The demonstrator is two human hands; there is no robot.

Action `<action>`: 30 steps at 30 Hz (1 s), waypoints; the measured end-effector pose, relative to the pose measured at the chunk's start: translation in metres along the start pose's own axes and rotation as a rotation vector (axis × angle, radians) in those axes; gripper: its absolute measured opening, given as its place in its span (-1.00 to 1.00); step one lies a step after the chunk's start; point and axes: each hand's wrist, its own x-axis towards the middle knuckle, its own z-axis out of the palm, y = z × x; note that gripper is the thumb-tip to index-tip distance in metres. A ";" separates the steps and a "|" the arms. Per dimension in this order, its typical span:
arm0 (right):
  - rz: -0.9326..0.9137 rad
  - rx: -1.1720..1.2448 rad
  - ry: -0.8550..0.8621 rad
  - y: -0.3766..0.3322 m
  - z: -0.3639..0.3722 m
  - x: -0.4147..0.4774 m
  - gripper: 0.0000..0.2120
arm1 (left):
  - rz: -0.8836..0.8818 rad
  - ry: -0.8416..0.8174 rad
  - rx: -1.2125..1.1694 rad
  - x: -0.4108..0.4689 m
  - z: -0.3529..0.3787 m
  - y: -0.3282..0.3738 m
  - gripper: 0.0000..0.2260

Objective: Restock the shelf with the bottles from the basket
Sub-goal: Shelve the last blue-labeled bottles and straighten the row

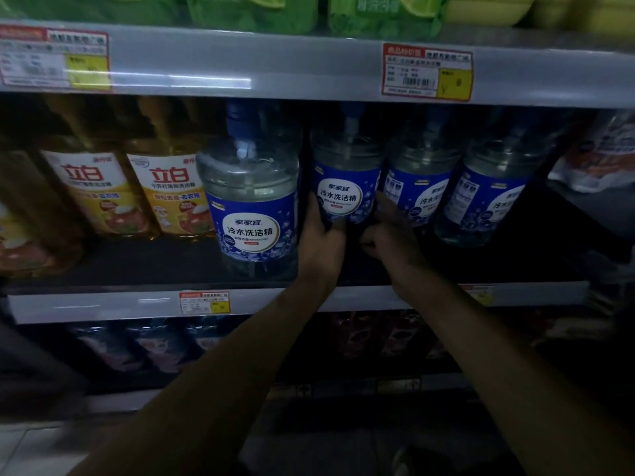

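Your middle shelf (154,266) has a dark deck with a grey price rail (103,305) along its front. Take the front blue-label detergent bottle (251,201) as your mark: it stands upright nearest the edge. Left of it, set further back, stand two yellow dish soap bottles (171,197). To its right and further back stand a second blue-label bottle (345,187), a third bottle (421,190) and a fourth bottle (491,197), side by side.

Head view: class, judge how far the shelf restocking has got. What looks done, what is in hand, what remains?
Looks done: a front clear plastic blue-labelled bottle and two more to the right stand on the grey shelf. In hand: left hand and right hand grip another such bottle between them. Left: basket unseen, so remaining stock cannot be judged.
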 end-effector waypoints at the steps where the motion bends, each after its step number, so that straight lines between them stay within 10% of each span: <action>1: 0.004 0.007 -0.001 0.000 0.001 0.001 -0.28 | -0.028 0.006 -0.034 0.003 0.001 0.001 -0.31; 16: 0.100 0.156 0.095 -0.005 -0.014 -0.007 -0.33 | 0.002 0.000 -0.126 -0.029 0.004 0.016 -0.27; 22: 0.062 0.089 0.167 0.001 -0.029 -0.023 -0.64 | 0.041 -0.056 -0.006 -0.059 -0.002 0.006 -0.32; 30: -0.068 -0.026 -0.015 -0.003 -0.028 -0.026 -0.35 | 0.196 0.077 0.194 -0.066 -0.018 0.017 -0.51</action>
